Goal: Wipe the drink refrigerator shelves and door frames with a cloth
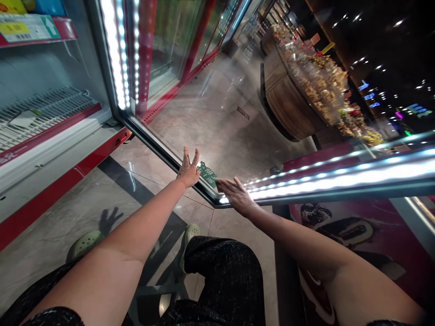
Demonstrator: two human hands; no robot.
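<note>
You have both arms stretched out to a big glass door [220,131] in front of you. It stands at a slant, and its low corner points toward you. Your left hand [189,172] is at the dark bottom edge [159,151], with its fingers spread apart. Your right hand [238,194] is by that low corner, flat, with its fingers straight and side by side and the thumb raised. I can't tell how hard either hand presses, or if the right one touches the glass. Green writing [206,174] shows on the glass between your hands. Bright rows of lights shine along two sides, one on the left [117,59] and one on the right [340,181].

The floor [241,224] is shiny tile with thin lines, and a hand's shadow [110,218] lies on it. Your green shoes [192,231] have little holes, and your trousers [231,271] are dark.

On your left is a cold case with a wire shelf [44,115], a price tag [25,28] up high and a red strip [68,188] down low. Through the glass you see a round wooden stand [288,95] piled with packets [316,77]. The far room is dark, with coloured lights [418,109]. A pink panel [374,222] with food pictures is at your right.
</note>
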